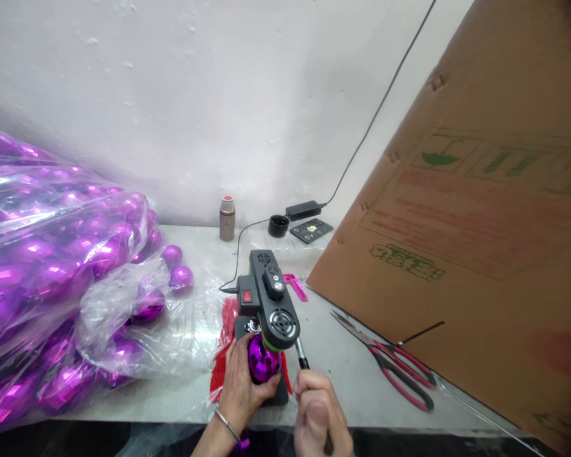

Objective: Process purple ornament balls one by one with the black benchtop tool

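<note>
The left hand cups a shiny purple bauble from its left side, fingers curled around the lower part of it and the thumb lying along its near edge, so the bauble sits in the crook of the hand, pressed under the round head of a small black-and-green machine that stands on the pale surface. The right hand is closed in a fist around the machine's lever handle, a thin rod that slants down from the head just right of the bauble; the two hands are near each other, with the bauble between them and slightly above. A red sheet lies under the machine's base. To the left, a clear plastic bag bulges with more purple baubles, a few spilling toward the machine. Red-handled scissors lie to the right, beside a leaning cardboard sheet. At the back stand a small flask and a power adapter.
</note>
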The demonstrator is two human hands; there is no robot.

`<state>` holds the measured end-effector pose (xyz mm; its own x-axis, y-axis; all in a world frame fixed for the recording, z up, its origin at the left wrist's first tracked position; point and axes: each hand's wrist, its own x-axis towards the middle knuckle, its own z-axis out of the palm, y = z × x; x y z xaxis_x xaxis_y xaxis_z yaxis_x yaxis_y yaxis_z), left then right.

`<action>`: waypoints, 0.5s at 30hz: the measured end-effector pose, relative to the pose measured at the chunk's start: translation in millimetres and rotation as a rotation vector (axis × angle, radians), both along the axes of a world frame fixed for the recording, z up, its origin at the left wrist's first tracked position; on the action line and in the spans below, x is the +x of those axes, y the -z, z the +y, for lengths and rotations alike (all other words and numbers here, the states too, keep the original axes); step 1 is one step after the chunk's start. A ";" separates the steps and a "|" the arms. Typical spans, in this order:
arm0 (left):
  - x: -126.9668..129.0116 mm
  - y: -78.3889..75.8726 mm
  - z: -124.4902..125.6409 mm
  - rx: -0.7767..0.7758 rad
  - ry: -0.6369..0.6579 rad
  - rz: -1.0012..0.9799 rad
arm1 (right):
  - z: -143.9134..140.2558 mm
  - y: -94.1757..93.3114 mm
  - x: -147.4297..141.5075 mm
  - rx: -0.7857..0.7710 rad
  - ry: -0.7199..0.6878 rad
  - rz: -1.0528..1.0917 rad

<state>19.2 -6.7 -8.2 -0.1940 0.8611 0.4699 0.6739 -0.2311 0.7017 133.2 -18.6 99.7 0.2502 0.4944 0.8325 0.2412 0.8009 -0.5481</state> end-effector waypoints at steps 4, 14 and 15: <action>-1.7 1.3 -0.6 0.003 0.003 0.015 | 2.9 12.4 -4.7 0.035 0.029 0.048; -4.4 -6.9 0.2 -0.098 0.027 -0.119 | 3.7 -64.2 2.9 -0.133 -0.044 0.019; -6.8 -5.7 -4.4 -0.103 0.030 -0.130 | 4.0 -75.8 2.2 -0.145 -0.043 0.011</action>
